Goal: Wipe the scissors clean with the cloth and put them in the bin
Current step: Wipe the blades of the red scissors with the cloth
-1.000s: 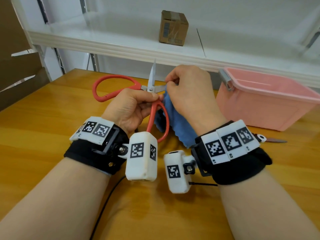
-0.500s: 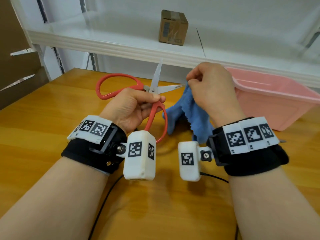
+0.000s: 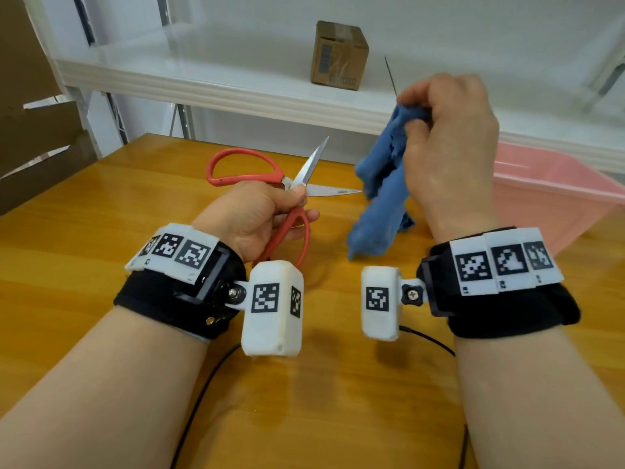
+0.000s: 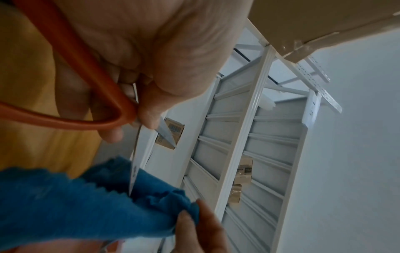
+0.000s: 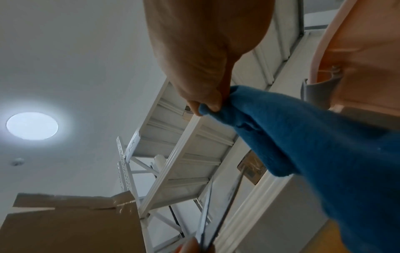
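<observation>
Red-handled scissors are held above the wooden table by my left hand, which grips them at the pivot and one handle loop; their blades stand spread apart. In the left wrist view the scissors point at the cloth. My right hand is raised to the right of the blades and pinches the top of a blue cloth, which hangs down clear of the blades. The right wrist view shows the fingertips pinching the cloth. The pink bin sits at the right, partly behind my right hand.
A white shelf runs along the back with a small cardboard box on it. Brown cardboard leans at the left. A black cable lies on the table between my forearms.
My right hand has slid the cloth off the blade, then lifted it up and to the right. The left hand has kept its hold, and the scissors now lie flatter.
</observation>
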Demonstrator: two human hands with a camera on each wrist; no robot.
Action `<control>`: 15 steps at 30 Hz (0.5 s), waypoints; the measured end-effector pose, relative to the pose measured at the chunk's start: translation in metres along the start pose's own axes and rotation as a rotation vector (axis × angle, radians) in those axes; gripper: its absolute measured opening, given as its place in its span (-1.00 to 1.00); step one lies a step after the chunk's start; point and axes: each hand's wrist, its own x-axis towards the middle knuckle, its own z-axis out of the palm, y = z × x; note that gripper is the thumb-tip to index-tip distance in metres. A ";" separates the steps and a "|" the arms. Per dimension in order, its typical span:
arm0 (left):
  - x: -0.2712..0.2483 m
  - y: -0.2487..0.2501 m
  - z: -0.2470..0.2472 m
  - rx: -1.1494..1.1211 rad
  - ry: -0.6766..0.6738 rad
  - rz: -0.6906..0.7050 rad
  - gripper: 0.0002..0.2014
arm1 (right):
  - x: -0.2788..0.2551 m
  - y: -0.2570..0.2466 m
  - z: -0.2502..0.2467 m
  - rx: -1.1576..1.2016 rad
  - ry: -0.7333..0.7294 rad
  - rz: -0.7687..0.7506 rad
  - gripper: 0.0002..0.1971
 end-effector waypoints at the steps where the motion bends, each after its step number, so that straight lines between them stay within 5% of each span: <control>1: 0.001 0.000 0.000 0.025 0.006 0.008 -0.75 | -0.001 -0.001 0.003 0.008 -0.007 -0.038 -0.69; 5: 0.002 -0.001 0.001 0.140 0.013 0.038 -0.70 | -0.005 -0.005 0.018 -0.051 -0.235 -0.107 -0.75; 10: 0.004 -0.002 0.000 0.201 0.039 0.035 -0.95 | -0.013 -0.017 0.021 -0.027 -0.591 -0.029 -0.80; 15: 0.007 -0.004 -0.004 0.205 0.043 0.061 -0.81 | -0.020 -0.029 0.028 -0.074 -0.641 -0.103 -0.89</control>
